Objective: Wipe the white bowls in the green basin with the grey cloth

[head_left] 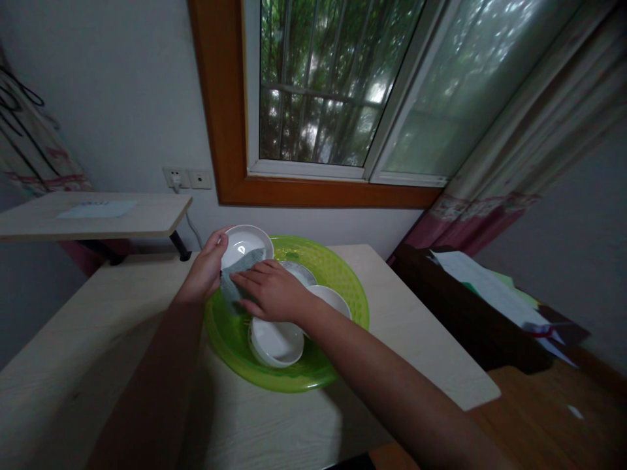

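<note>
My left hand [208, 267] grips a white bowl [242, 240] by its left rim, thumb over the edge, tilted above the left side of a green plastic basin [350, 281]. A grey-green cloth [235, 287] lies against the bowl's near rim and hangs down from it. Over the cloth, my right hand [269, 290] presses with its fingers, holding it to the bowl. Inside the basin sit more white bowls: one at the front [278, 343], one at the right [336, 300] partly behind my right forearm, and another dish [300, 271] behind my right hand.
The basin stands on a pale wooden table [411, 326]. At the left a raised shelf [147, 219] carries a sheet of paper [98, 209]. A window with a wooden frame [333, 194] is behind. Papers [494, 297] lie on a dark piece of furniture at the right.
</note>
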Demonstrator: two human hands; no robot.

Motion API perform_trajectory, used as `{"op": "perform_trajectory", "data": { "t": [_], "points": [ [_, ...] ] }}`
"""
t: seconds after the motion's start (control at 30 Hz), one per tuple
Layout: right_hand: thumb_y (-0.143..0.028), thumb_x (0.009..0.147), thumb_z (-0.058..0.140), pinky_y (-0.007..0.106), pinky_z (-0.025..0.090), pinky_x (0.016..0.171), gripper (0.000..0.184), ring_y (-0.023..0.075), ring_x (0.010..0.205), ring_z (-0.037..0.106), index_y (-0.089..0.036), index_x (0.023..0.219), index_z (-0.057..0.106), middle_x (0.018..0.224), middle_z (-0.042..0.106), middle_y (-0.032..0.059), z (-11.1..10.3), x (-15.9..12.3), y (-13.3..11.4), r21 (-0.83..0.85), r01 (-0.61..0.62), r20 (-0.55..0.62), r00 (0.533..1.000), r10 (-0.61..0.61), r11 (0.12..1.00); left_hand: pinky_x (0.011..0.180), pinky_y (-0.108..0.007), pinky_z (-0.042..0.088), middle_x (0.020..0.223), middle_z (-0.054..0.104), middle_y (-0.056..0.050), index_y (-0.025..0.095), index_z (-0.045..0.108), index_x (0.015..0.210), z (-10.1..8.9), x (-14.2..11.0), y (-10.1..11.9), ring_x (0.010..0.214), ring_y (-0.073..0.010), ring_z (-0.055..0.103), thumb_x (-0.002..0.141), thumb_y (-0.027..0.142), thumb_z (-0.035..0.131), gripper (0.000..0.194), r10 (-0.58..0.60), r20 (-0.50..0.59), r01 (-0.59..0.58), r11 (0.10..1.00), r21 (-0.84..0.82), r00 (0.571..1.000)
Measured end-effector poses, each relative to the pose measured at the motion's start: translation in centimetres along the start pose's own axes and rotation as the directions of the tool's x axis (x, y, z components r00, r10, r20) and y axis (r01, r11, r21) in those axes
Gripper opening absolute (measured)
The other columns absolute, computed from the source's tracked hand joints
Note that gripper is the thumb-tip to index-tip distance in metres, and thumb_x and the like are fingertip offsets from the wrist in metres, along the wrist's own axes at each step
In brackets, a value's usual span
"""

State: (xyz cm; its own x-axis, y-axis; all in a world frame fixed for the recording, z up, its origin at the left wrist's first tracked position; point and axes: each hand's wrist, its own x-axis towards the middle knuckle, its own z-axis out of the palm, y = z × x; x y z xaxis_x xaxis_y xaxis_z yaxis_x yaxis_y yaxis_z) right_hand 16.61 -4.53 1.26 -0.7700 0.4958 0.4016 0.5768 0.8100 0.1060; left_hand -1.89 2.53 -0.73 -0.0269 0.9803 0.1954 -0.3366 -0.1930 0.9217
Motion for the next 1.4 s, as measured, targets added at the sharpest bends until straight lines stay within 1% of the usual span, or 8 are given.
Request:
{"op": "perform_trajectory", "data": {
  "t": [0.13,0.33,0.47,0.63,0.9,1.07,1.2,1.4],
  "points": [
    [-0.046,0.103,0.052,0.041,0.039,0.102,0.048,0.0262,0.117,0.058,-0.016,0.140,0.059,0.131,0.070,0.0099,0.1,0.0,0.1,0.015,0.000,-0.005,1.000,0.000,1.000,0.071,-0.024,0.051,0.104,0.070,-0.005,0.023,0.065,0.126,0.1,-0.1,0.2,0.085,-0.0176,0.065,0.089,0.046,0.069,0.044,0.001,-0.005,-0.001,1.000,-0.002,1.000],
    [-0.044,0.101,0.058,0.040,0.040,0.094,0.032,0.0249,0.101,0.060,-0.017,0.106,0.074,0.097,0.075,0.0085,-0.6,0.0,0.9,-0.064,-0.036,0.018,0.999,0.038,0.997,0.067,-0.022,0.048,0.103,0.069,-0.004,0.023,0.064,0.127,-0.1,0.0,-0.1,0.083,-0.0150,0.062,0.089,0.046,0.068,0.045,0.011,0.014,-0.011,1.000,-0.002,1.000],
    [-0.034,0.099,0.062,0.039,0.040,0.090,0.021,0.0244,0.097,0.060,-0.016,0.094,0.073,0.094,0.075,0.0082,-0.5,0.1,1.3,-0.147,-0.052,0.041,0.997,0.058,0.988,0.065,-0.020,0.047,0.100,0.068,-0.004,0.023,0.065,0.128,-0.4,0.2,-0.4,0.082,-0.0144,0.061,0.089,0.047,0.069,0.045,0.009,0.026,-0.009,1.000,0.002,1.000],
    [-0.027,0.102,0.059,0.038,0.040,0.084,0.016,0.0247,0.099,0.060,-0.017,0.098,0.071,0.094,0.075,0.0065,0.1,0.2,1.2,-0.188,-0.027,0.057,0.998,0.039,0.982,0.065,-0.020,0.047,0.106,0.069,-0.005,0.023,0.065,0.127,-0.4,0.2,-0.3,0.082,-0.0143,0.060,0.089,0.047,0.069,0.046,-0.017,0.045,0.018,1.000,-0.016,0.999],
    [-0.019,0.101,0.060,0.037,0.042,0.089,0.012,0.0224,0.094,0.065,-0.013,0.102,0.070,0.095,0.076,0.0087,0.4,0.3,0.8,-0.209,0.031,0.137,0.991,-0.002,0.977,0.069,-0.022,0.047,0.113,0.069,-0.006,0.021,0.061,0.133,0.3,-1.0,1.5,0.087,-0.0159,0.061,0.081,0.034,0.077,0.056,-0.108,0.194,0.110,0.994,0.000,0.975],
    [-0.019,0.098,0.063,0.038,0.041,0.096,0.010,0.0217,0.094,0.067,-0.014,0.096,0.072,0.097,0.077,0.0091,-0.5,0.1,1.5,-0.206,-0.028,0.145,0.988,0.059,0.978,0.073,-0.025,0.048,0.120,0.066,-0.005,0.022,0.060,0.127,0.1,-1.0,1.8,0.092,-0.0176,0.062,0.072,0.020,0.077,0.058,-0.088,0.130,0.096,0.994,-0.052,0.988],
    [-0.017,0.097,0.065,0.040,0.040,0.101,0.009,0.0224,0.096,0.068,-0.014,0.092,0.072,0.096,0.077,0.0100,-1.4,-0.1,2.3,-0.201,-0.080,0.141,0.984,0.109,0.976,0.070,-0.023,0.048,0.110,0.063,-0.002,0.025,0.058,0.116,-0.5,-0.4,1.2,0.090,-0.0172,0.062,0.064,0.011,0.071,0.056,-0.053,0.051,0.057,0.995,-0.078,0.997],
    [-0.017,0.099,0.062,0.042,0.037,0.108,0.011,0.0233,0.119,0.065,-0.015,0.095,0.072,0.113,0.077,0.0122,-2.0,-0.4,2.9,-0.187,-0.118,0.086,0.987,0.136,0.975,0.074,-0.030,0.052,0.116,0.066,-0.005,0.029,0.049,0.143,-0.1,-0.8,1.8,0.092,-0.0227,0.066,0.063,0.009,0.061,0.083,-0.113,0.121,0.119,0.992,-0.044,0.986]
  ]
}}
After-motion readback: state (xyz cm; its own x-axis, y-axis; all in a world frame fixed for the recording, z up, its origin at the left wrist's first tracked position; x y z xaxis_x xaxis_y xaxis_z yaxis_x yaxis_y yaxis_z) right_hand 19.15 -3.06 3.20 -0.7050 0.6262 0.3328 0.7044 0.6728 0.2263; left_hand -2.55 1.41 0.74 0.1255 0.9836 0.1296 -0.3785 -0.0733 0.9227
